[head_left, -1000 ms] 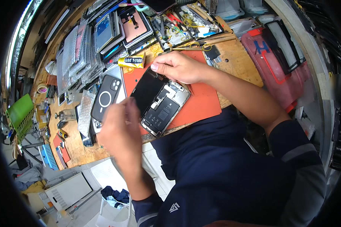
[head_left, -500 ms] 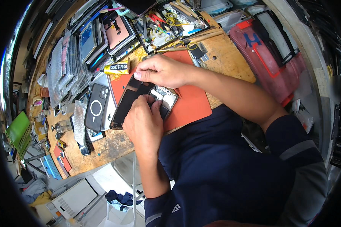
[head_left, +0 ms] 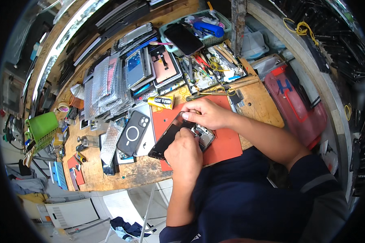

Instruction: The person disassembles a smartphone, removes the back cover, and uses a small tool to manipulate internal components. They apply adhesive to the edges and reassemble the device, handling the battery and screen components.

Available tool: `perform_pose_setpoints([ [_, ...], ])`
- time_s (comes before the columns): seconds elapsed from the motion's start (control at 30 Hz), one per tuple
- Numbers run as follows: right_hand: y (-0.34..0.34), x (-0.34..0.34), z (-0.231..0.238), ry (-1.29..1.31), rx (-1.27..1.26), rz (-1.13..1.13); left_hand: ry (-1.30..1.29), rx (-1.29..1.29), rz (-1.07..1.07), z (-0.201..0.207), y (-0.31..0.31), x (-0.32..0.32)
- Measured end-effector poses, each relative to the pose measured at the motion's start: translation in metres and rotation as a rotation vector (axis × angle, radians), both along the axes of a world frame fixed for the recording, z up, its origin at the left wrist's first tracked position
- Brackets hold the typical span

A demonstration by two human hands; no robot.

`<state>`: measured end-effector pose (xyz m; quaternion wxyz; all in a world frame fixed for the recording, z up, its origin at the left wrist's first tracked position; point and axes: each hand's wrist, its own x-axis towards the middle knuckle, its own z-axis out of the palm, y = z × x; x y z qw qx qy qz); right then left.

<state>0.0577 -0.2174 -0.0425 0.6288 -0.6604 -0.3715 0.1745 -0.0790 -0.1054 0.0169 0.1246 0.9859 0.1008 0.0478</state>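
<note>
An opened smartphone is between my hands over a red-orange mat (head_left: pixel 228 149). Its dark screen panel (head_left: pixel 163 146) is tilted up on the left, and the body (head_left: pixel 207 137) with bare inner parts lies on the right. My left hand (head_left: pixel 185 156) has its fingers curled in at the phone between panel and body; their tips are partly hidden. With thumb and fingers, my right hand (head_left: pixel 210 114) pinches the panel's far edge. Beyond the panel lies a yellow-and-black glue tube (head_left: pixel 161 101). A black phone case (head_left: pixel 132 133) with a white ring is to the left.
Bubble-wrapped flat parts (head_left: pixel 107 87) are stacked at the back left beside old tablets (head_left: pixel 166 68). A tray of tools and scraps (head_left: pixel 215 67) stands behind the mat, under a pale green basket (head_left: pixel 227 35). A translucent red case (head_left: pixel 298 113) is at the right.
The whole view has shifted, so the bench sits lower and farther right and more of its back shows. Both hands stay at the opened phone, with the left fingers slightly repositioned.
</note>
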Motion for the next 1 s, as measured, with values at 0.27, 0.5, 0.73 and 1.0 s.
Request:
perform_pose_setpoints([
  [0.27, -0.001, 0.005, -0.008, 0.082, -0.023, 0.011, -0.282, -0.234, -0.125, -0.013, 0.007, -0.007],
  [0.5, -0.006, 0.000, 0.001, 0.225, 0.007, 0.013, -0.514, -0.235, 0.284, 0.029, 0.097, -0.034],
  [0.73, -0.002, -0.003, 0.006, 0.194, -0.048, 0.027, -0.204, -0.241, 0.338, -0.009, 0.145, -0.047],
  [1.0, -0.002, 0.001, -0.001, 0.169, 0.007, 0.032, -0.509, -0.828, 0.152, -0.039, 0.116, -0.054],
])
